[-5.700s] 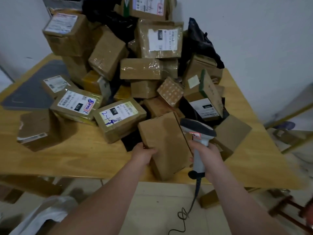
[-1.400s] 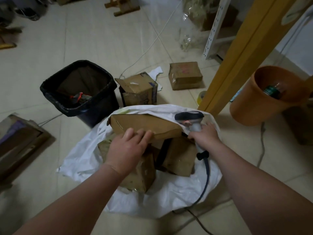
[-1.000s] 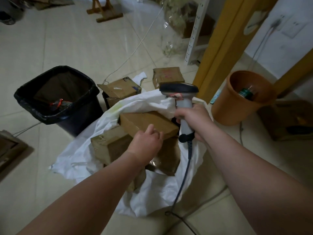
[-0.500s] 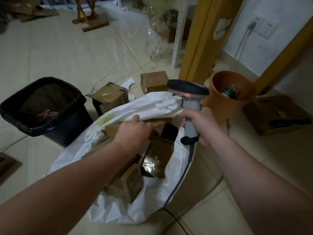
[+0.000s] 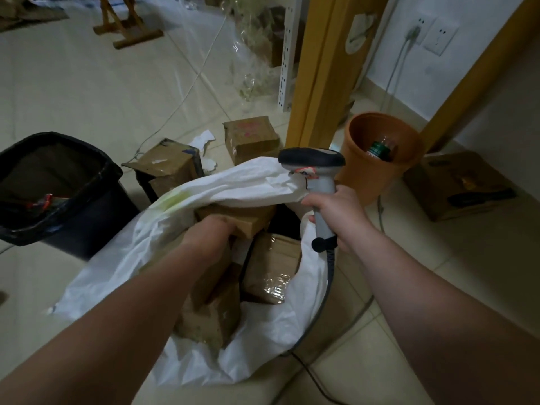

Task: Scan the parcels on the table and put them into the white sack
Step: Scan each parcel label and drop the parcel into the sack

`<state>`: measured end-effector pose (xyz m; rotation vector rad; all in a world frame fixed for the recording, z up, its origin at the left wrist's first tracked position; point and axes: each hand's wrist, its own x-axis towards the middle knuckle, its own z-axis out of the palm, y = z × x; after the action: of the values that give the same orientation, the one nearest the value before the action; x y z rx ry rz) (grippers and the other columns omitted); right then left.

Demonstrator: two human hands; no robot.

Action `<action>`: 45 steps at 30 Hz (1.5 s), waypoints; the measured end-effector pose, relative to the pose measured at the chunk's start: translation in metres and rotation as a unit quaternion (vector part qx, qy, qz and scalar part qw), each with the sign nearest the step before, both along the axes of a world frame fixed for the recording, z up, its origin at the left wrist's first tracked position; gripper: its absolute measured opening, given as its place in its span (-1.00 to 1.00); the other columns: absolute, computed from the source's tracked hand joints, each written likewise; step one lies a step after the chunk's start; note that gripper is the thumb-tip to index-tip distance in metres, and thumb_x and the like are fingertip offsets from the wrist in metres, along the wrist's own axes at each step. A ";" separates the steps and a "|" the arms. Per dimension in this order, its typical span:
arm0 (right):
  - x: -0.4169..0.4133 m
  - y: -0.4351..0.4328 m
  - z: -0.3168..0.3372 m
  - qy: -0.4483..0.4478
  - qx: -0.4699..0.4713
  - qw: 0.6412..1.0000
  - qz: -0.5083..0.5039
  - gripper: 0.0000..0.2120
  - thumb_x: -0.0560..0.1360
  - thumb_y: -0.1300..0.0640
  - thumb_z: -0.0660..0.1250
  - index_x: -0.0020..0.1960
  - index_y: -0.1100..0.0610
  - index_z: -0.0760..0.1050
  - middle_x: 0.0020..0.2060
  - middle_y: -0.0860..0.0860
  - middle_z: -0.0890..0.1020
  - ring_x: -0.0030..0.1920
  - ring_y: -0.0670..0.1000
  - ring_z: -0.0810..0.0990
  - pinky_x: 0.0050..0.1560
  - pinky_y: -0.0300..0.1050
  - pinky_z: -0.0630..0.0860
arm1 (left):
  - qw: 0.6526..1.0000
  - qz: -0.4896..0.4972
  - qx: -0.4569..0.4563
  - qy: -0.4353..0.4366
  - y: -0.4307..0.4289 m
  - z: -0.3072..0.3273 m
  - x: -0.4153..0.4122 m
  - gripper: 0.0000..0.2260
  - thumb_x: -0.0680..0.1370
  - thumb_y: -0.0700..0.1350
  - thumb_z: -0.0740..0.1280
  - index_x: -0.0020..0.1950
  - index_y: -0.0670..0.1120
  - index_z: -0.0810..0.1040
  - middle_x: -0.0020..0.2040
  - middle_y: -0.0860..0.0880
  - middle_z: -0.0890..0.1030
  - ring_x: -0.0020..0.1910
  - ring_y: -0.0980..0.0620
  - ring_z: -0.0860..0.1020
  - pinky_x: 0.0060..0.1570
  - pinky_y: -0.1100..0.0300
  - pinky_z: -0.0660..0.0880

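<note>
white sack [image 5: 263, 182] lies open on the floor [image 5: 87, 83] in the middle of the frame, its far rim lifted and touching the neck of the scanner [image 5: 311, 162]; the left hand [image 5: 209, 232] reaches into the mouth, fingers bent over the near edge of a brown parcel [image 5: 251, 217] that sits just under the raised rim, on top of the others; the fingertips are hidden behind the parcel; two more taped boxes [image 5: 271, 267] lie deeper in the sack, below and right of the wrist; the right hand [image 5: 336, 211] is wrapped round the scanner's grey handle, head up and pointing left, its cable [image 5: 330, 276] hanging down along the sack's right side to the floor; a black bin [image 5: 58, 200] stands at the left edge, just beside the sack; two cardboard cartons [image 5: 251, 138] sit on the floor beyond the sack; an orange bucket [image 5: 380, 159] with a bottle [image 5: 380, 147] inside stands right of the scanner, near a wooden post [image 5: 318, 68].
</note>
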<state>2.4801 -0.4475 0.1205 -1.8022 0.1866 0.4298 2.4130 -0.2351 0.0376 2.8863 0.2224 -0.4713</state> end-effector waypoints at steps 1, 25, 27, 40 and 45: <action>0.001 0.000 -0.002 0.001 -0.004 1.000 -0.004 -0.67 0.40 0.23 0.44 0.15 0.16 0.53 -0.01 0.07 0.63 -0.10 0.03 0.61 -0.04 -0.06 0.61 | 0.999 -0.024 0.013 0.044 0.000 0.000 -0.001 -0.61 0.59 -0.20 0.18 0.42 0.01 0.41 0.41 -0.05 0.41 0.40 -0.08 0.36 0.37 -0.06 0.33; -0.107 -0.013 0.387 0.084 -0.019 0.996 0.001 -0.88 0.38 0.37 0.36 -0.10 0.25 0.53 -0.38 0.09 0.53 -0.43 -0.02 0.47 -0.43 -0.23 0.45 | 0.985 0.064 -0.158 -0.033 -0.034 0.435 -0.049 -0.74 0.59 -0.17 0.23 0.24 -0.07 0.59 0.18 -0.07 0.62 0.08 -0.02 0.58 0.06 0.18 0.49; -0.113 -0.027 0.427 0.075 -0.007 0.997 -0.013 -0.88 0.39 0.37 0.35 -0.08 0.24 0.53 -0.37 0.10 0.52 -0.42 -0.02 0.46 -0.40 -0.20 0.45 | 0.981 0.054 -0.177 -0.055 -0.049 0.480 -0.046 -0.74 0.58 -0.18 0.24 0.21 -0.06 0.61 0.16 -0.05 0.62 0.03 0.00 0.58 -0.02 0.22 0.47; -0.150 -0.169 0.567 -0.037 0.027 0.970 -0.237 -0.95 0.43 0.29 0.37 -0.12 0.19 0.54 -0.39 0.05 0.54 -0.38 -0.01 0.50 -0.29 -0.11 0.48 | 0.960 -0.122 -0.234 -0.090 -0.204 0.620 -0.014 -0.68 0.60 -0.12 0.26 0.36 -0.04 0.49 0.22 -0.05 0.57 0.15 -0.02 0.53 0.04 0.21 0.44; -0.165 -0.221 0.571 -0.050 0.048 0.952 -0.298 -0.94 0.44 0.30 0.37 -0.10 0.18 0.55 -0.35 0.09 0.54 -0.35 0.01 0.49 -0.25 -0.08 0.47 | 0.968 -0.125 -0.207 -0.062 -0.270 0.611 -0.006 -0.52 0.58 -0.03 0.28 0.49 -0.03 0.29 0.32 -0.14 0.41 0.25 -0.14 0.46 0.18 0.06 0.44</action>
<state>2.3150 -0.6681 0.6915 -1.5720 0.6076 -0.0830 2.4073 -0.5050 0.6482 2.5245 -0.2372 -0.3271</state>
